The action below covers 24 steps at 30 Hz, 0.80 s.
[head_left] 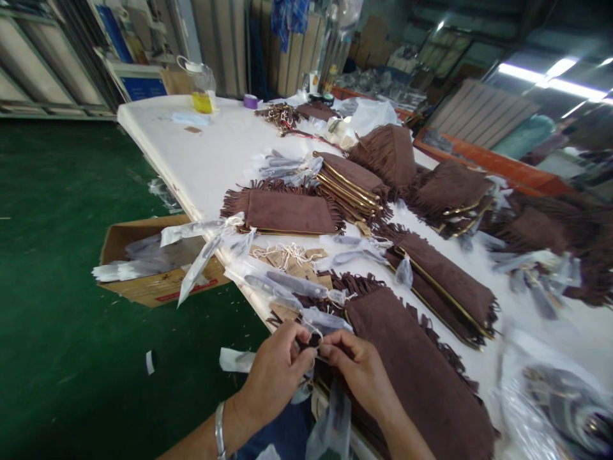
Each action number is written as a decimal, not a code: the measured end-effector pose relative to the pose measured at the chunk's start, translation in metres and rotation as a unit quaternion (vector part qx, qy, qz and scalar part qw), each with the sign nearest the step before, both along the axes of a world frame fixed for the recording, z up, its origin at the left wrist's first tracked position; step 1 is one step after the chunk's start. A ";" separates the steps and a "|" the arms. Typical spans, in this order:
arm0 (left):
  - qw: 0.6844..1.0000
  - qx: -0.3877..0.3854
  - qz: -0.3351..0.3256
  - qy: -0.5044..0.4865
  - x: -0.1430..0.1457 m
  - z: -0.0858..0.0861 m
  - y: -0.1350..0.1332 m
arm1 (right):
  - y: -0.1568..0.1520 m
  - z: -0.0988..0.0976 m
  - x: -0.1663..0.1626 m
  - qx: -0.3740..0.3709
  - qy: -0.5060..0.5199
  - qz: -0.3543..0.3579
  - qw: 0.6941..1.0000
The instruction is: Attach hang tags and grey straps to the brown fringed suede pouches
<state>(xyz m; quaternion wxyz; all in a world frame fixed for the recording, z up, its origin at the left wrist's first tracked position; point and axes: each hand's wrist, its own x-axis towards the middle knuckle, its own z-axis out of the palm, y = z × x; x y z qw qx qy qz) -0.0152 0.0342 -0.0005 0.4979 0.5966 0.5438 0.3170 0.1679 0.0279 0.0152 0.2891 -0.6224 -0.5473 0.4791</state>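
Note:
A white string [313, 329] runs between my two hands at the near edge of the table. My left hand [280, 361], with a silver bangle at its wrist, pinches it between thumb and forefinger. Close beside it, my right hand [357, 367] pinches the string from the other side. Under and beside my right hand lies a brown fringed pouch [412, 358]. Plastic-wrapped strips [301, 286] hang and lie around its zipper end. Just beyond are brown card tags [292, 265] with white strings in a loose heap.
More brown fringed pouches [290, 211] lie in stacks across the white table [167, 147]. A cardboard box [158, 291] with plastic-wrapped strips stands on the green floor, left of the table. At the far end are a jug of yellow liquid [201, 89] and a purple tape roll [250, 101].

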 end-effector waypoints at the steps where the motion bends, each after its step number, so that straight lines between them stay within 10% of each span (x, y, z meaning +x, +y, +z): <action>1: 1.000 -0.008 -0.021 0.002 0.002 -0.001 0.000 | 0.001 0.001 0.000 -0.006 0.012 -0.003 1.000; 13: 0.975 -0.128 0.007 -0.184 0.011 -0.020 0.014 | -0.003 -0.004 0.000 0.082 -0.105 -0.005 0.991; 24: 0.879 -0.306 -0.093 -0.353 -0.002 -0.014 0.030 | -0.023 0.018 0.002 0.121 -0.207 0.150 0.959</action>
